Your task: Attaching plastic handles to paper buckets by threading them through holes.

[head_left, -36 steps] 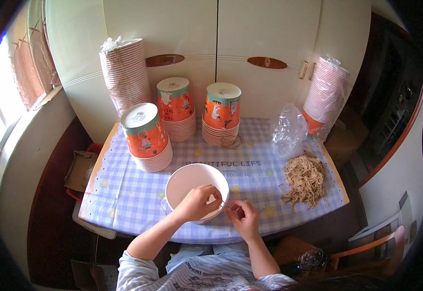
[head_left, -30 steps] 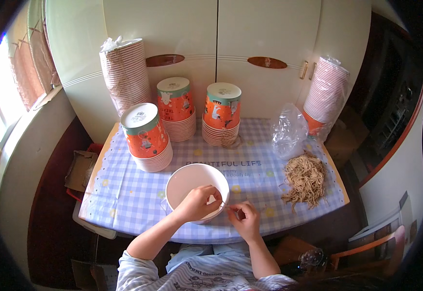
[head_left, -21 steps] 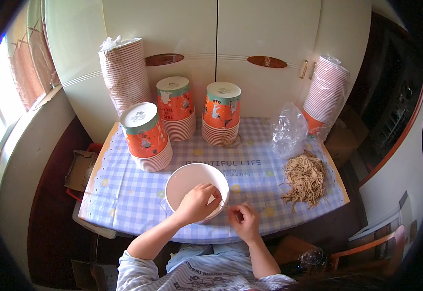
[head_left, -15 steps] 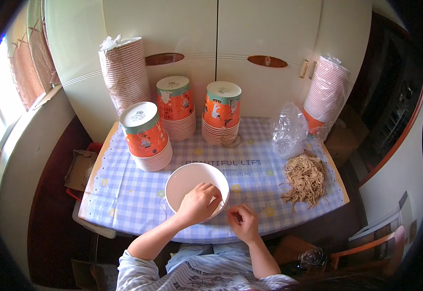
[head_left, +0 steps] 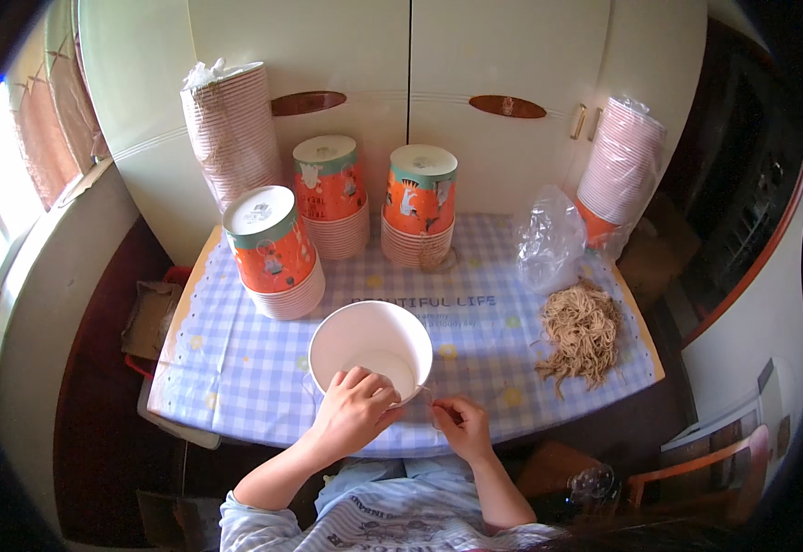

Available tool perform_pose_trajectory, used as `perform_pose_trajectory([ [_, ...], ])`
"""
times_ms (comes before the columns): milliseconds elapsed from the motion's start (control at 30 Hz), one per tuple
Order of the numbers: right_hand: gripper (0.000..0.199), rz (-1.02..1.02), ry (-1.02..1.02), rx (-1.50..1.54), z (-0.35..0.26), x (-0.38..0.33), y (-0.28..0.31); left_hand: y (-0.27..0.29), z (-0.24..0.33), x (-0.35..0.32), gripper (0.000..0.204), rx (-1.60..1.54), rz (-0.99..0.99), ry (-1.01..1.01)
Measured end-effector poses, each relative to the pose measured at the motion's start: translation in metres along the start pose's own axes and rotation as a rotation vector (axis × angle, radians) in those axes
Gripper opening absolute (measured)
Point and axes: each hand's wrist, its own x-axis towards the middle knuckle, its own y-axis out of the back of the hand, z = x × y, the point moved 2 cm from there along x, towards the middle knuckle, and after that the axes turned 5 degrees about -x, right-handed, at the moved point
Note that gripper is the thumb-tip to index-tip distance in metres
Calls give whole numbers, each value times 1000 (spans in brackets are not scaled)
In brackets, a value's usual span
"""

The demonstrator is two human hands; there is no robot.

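Observation:
A white-lined paper bucket (head_left: 371, 336), tilted so that its open mouth faces me, rests near the front edge of the table. My left hand (head_left: 353, 405) is closed over its near rim, with the fingertips inside and the thumb toward the right. Just right of the bucket, my right hand (head_left: 461, 426) pinches a thin twine cord (head_left: 428, 393) that runs to the bucket's right side. Whether the cord passes through the wall is too small to tell. On the right of the table lies a heap of tan twine cords (head_left: 580, 333).
Upside-down stacks of orange printed paper buckets stand at the left (head_left: 277, 258), back left (head_left: 330, 198) and back middle (head_left: 419, 210). Taller wrapped stacks rise at the far left (head_left: 234, 138) and far right (head_left: 619, 170). A crumpled clear plastic bag (head_left: 548, 241) sits on the checked tablecloth (head_left: 236, 368).
My left hand has drawn back from inside the bucket to its near rim. My right hand's fingers have come together on the cord. The bucket's mouth now shows more of its inside.

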Motion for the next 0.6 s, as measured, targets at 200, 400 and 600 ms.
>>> perform_pose_trajectory([
  [200, 10, -141, -84, 68, 14, -16, -11, 4, -14, -15, 17, 101, 169, 10],
  [400, 12, -221, -153, 264, 22, -31, -28, -24, -17, -45, 28, 115, 562, 178],
  [600, 14, -321, -171, 200, 4, -35, -33, -70, -5, -61, 14, -602, 451, 408],
])
